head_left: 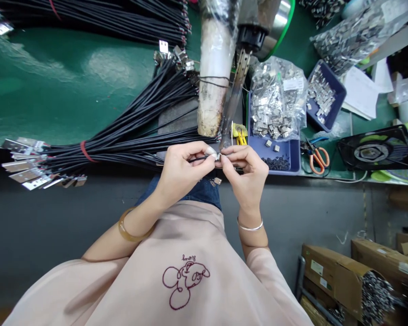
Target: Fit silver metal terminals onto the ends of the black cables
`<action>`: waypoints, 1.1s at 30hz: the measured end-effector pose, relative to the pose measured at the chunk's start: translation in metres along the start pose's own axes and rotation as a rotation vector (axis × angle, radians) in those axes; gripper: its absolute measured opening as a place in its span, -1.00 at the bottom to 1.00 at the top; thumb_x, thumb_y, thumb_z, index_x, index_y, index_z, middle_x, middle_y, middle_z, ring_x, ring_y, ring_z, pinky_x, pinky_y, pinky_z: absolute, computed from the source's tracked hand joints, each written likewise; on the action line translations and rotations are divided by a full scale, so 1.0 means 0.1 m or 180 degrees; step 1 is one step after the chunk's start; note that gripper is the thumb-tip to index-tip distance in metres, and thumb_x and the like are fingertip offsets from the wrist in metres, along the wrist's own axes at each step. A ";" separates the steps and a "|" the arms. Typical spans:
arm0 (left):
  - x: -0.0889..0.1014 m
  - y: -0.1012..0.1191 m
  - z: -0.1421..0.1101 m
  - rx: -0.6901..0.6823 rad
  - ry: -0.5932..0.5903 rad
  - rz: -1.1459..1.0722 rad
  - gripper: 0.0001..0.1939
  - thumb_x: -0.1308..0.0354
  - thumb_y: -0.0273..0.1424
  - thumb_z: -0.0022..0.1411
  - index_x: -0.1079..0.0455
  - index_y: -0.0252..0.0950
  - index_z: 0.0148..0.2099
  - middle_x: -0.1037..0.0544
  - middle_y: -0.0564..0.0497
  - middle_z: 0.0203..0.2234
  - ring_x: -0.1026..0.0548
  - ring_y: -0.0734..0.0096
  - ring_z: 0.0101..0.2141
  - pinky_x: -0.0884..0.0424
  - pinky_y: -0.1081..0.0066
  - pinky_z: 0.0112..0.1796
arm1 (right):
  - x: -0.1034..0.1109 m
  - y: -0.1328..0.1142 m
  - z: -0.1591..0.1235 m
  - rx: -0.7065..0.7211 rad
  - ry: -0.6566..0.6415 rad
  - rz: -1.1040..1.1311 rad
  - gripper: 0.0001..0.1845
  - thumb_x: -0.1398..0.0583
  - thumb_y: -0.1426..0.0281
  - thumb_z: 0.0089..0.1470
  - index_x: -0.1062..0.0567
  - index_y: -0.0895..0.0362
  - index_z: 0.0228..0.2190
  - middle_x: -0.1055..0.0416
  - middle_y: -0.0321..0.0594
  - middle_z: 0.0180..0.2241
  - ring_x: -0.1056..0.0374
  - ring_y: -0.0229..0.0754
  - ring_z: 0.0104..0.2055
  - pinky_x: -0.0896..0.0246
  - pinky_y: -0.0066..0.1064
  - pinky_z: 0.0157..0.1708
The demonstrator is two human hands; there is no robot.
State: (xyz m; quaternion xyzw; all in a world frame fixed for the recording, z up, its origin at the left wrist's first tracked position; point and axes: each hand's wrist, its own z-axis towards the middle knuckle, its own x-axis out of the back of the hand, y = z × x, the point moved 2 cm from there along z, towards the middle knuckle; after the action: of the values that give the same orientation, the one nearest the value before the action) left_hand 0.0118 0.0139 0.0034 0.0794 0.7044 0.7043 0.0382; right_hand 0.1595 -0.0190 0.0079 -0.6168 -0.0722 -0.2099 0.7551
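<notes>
My left hand [188,165] pinches a thin black cable [197,159] close to its end, between thumb and forefinger. My right hand [246,170] is closed in a pinch against the cable's tip, fingertips almost touching those of the left. A small pale, shiny bit [219,156] shows between the two hands, too tiny to name. Behind and left of the hands lies a bundle of black USB cables [122,117], tied by a red band [85,151], with metal plugs [30,165] fanned at its left end. Just beyond the fingertips, a perforated metal tube [236,86] slants down.
A stained white tube [211,81] hangs beside the metal one. To the right are a blue tray [294,156] with a bag of metal connectors [277,95], a second tray [342,93], orange-handled scissors [319,160] and a black fan [377,147]. Cardboard boxes [333,271] stand below.
</notes>
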 end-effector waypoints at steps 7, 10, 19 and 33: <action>0.00 0.03 0.02 -0.0044 0.0060 -0.0066 -0.91 -0.21 -0.48 0.07 -0.51 -0.35 -0.45 -0.54 0.07 -0.56 -0.44 0.56 -0.53 -0.28 0.59 -0.53 | 0.01 -0.04 0.06 0.0127 -0.0007 0.0077 -0.91 -0.28 0.45 0.12 -0.48 0.07 -0.42 -0.53 -0.29 -0.27 -0.54 -0.27 -0.25 -0.57 -0.40 -0.28; 0.01 0.01 0.03 0.0009 0.0007 -0.0059 -0.90 -0.21 -0.45 0.08 -0.49 -0.35 -0.46 -0.51 0.07 -0.58 -0.43 0.55 -0.53 -0.29 0.57 -0.52 | 0.03 -0.06 0.05 0.0161 -0.0035 -0.0030 -0.89 -0.26 0.44 0.13 -0.45 0.08 -0.43 -0.55 -0.29 -0.26 -0.54 -0.29 -0.29 -0.57 -0.43 -0.30; 0.01 0.00 0.01 0.0117 -0.0298 0.0071 -0.88 -0.19 -0.46 0.10 -0.45 -0.34 -0.48 -0.42 0.09 -0.61 -0.33 0.57 -0.55 -0.21 0.54 -0.53 | 0.07 -0.06 -0.06 0.0375 -0.0082 -0.0269 -0.89 -0.24 0.43 0.17 -0.44 0.07 -0.41 -0.56 -0.28 -0.25 -0.56 -0.28 -0.28 -0.58 -0.44 -0.31; 0.31 -0.03 -0.04 -0.0998 0.0336 0.0964 -0.90 -0.21 -0.42 0.26 -0.57 -0.26 -0.25 -0.61 -0.03 -0.32 -0.54 0.36 -0.28 -0.47 0.34 -0.20 | 0.76 -0.07 -0.01 0.0239 0.1126 -0.1344 -0.87 -0.18 0.26 0.24 -0.43 0.00 -0.18 -0.41 -0.31 -0.44 -0.42 -0.21 -0.53 -0.33 -0.31 -0.54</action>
State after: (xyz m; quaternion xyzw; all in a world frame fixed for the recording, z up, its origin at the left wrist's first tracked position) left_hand -0.0199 0.0151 0.0022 0.1404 0.5673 0.8061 -0.0931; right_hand 0.2248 -0.0385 0.0414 -0.5135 -0.0739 -0.4641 0.7179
